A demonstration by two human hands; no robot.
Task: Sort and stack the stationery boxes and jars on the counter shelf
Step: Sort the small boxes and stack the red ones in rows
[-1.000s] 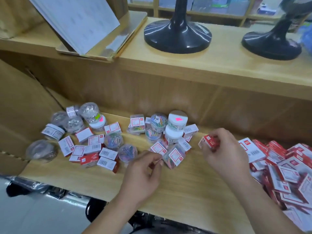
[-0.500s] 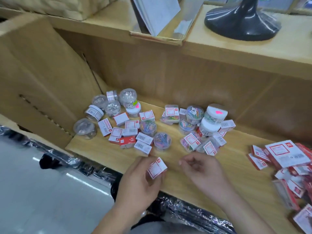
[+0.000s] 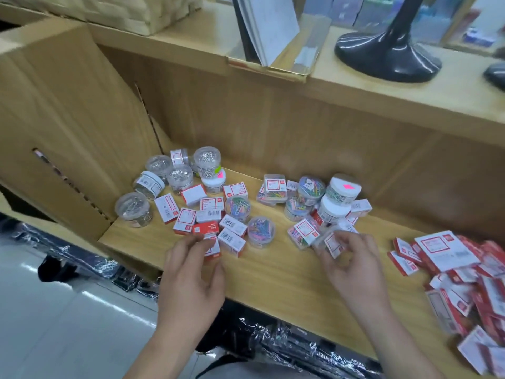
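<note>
My left hand (image 3: 191, 272) pinches a small red-and-white box (image 3: 211, 248) at the front edge of a cluster of similar boxes (image 3: 207, 214) on the wooden shelf (image 3: 273, 272). My right hand (image 3: 347, 258) grips a clear plastic box with a red-framed label (image 3: 332, 243) next to another clear box of coloured clips (image 3: 303, 232). Clear jars of silver clips (image 3: 179, 175) stand at the back left. Jars of coloured clips (image 3: 261, 231) and white-lidded jars (image 3: 343, 187) sit in the middle.
A heap of red-and-white boxes (image 3: 459, 269) lies on the shelf's right end. A cardboard carton wall (image 3: 68, 138) bounds the left side. On the upper counter are a black stand base (image 3: 388, 53), a propped booklet (image 3: 267, 26) and a woven basket (image 3: 142, 12).
My left hand carried its small box forward to the box cluster. My right hand reached forward and took hold of a clear labelled box. The camera shifted slightly.
</note>
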